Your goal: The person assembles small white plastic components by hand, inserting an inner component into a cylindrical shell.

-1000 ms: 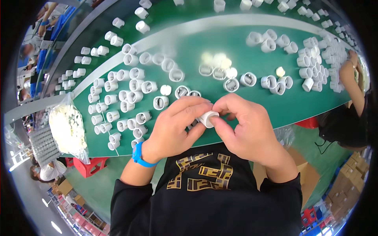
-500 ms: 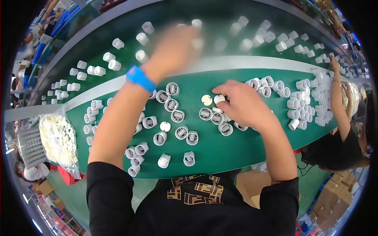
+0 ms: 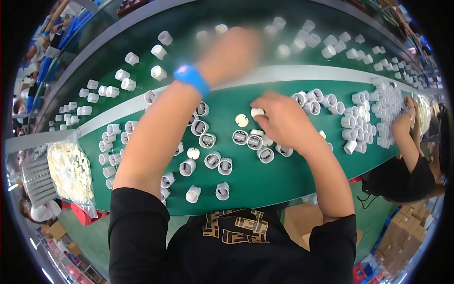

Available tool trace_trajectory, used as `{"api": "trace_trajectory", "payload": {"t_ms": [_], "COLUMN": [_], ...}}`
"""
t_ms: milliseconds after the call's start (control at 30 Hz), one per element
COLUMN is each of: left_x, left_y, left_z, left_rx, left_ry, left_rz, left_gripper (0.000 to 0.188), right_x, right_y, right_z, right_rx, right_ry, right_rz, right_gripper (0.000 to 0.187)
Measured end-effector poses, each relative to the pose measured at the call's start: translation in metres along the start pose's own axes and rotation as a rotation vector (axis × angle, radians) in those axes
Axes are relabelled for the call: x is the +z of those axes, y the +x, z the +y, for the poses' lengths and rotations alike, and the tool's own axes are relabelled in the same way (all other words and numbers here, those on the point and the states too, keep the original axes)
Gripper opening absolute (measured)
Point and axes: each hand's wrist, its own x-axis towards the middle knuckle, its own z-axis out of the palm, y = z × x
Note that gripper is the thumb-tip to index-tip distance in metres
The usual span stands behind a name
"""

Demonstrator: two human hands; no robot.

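Note:
My left hand [image 3: 231, 54] reaches over the far strip, beyond the pale divider; its fingers are smeared by motion, and a blue wristband [image 3: 191, 79] circles the wrist. Over the green table, my right hand [image 3: 283, 118] pinches a round cream cap [image 3: 257, 112] between thumb and fingertips. Beside it lies another round cream cap [image 3: 241, 120] with small holes. Just below that hand stand several white cups with grey parts inside, such as this cup [image 3: 240, 137]. More filled cups [image 3: 207, 140] stand beside my left forearm, near a loose cap [image 3: 193, 153].
A pale raised divider [image 3: 302, 72] separates the table from the dark green far strip, where many white cups [image 3: 128, 84] stand. Clustered cups [image 3: 349, 122] fill the right side. At left lies a clear bag [image 3: 70, 173] of cream parts. A co-worker's hand [image 3: 402, 124] is at far right.
My left hand has swept rightward over the far strip. My right hand has lifted slightly with the cap in its fingers. The co-worker's arm has come down toward the table.

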Motion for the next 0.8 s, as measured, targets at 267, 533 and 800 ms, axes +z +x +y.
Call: {"api": "trace_trajectory", "payload": {"t_ms": [267, 533, 800], "left_x": [-0.053, -0.016, -0.01], "left_y": [-0.128, -0.209, -0.222], "left_z": [0.057, 0.112, 0.143], "left_rx": [0.005, -0.237, -0.16], "left_ry": [-0.382, -0.89, -0.981], "left_rz": [0.278, 0.341, 0.391], "left_gripper": [0.039, 0.044, 0.047], "right_x": [-0.009, 0.004, 0.009], "right_y": [-0.048, -0.073, -0.112], "right_z": [-0.013, -0.042, -0.086], "right_rx": [0.108, 0.208, -0.152], "right_ry": [0.578, 1.084, 0.597], "right_rz": [0.417, 0.386, 0.438], "right_gripper": [0.022, 0.014, 0.038]}}
